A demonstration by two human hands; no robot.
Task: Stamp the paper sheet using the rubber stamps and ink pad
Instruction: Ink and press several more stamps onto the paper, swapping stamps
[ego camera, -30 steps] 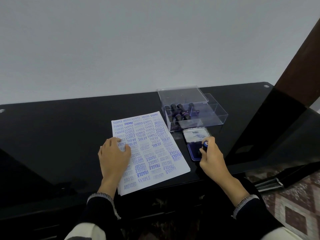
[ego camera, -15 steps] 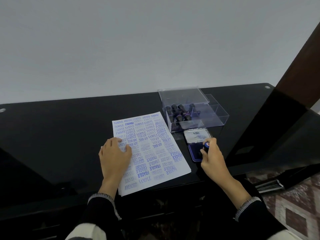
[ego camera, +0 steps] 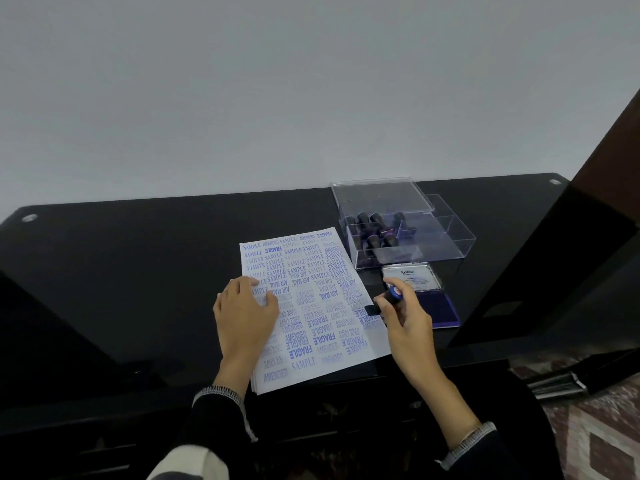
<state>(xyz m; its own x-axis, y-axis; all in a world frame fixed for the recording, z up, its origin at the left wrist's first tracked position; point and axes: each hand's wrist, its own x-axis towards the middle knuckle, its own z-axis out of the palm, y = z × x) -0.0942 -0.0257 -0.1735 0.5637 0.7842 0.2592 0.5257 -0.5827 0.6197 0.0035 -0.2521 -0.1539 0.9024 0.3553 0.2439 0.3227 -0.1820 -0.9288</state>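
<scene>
Seen from the head camera, the paper sheet (ego camera: 304,306) lay on the black glass table (ego camera: 121,271), turned a little so its far edge pointed toward the wall. Nearly all of it was covered in blue print: SAMPLE, AIR MAIL, FRAGILE, AMENDED, some of it upside down. More sheets seemed to lie beneath it, their edges showing at the near corner.

The left hand (ego camera: 246,315) rested flat on the left part of the sheet, fingers straight and slightly spread, holding nothing. A dark sleeve with a pale knitted cuff covered the wrist.

The right hand (ego camera: 407,317) gripped a rubber stamp (ego camera: 386,301), fingers and thumb curled round its dark handle, which had a blue cap at the top. The stamp was tilted, its base pointing left and down at the right edge of the sheet. Whether the base touched the paper could not be told.

Just right of the sheet sat the ink pad (ego camera: 441,308), open, its blue pad toward the person and its raised lid marked Artline behind it. Beyond the pad stood a clear plastic box (ego camera: 446,237) with its lid laid across the far left part. Several more dark-handled stamps (ego camera: 372,230) stood inside, at its left end.
</scene>
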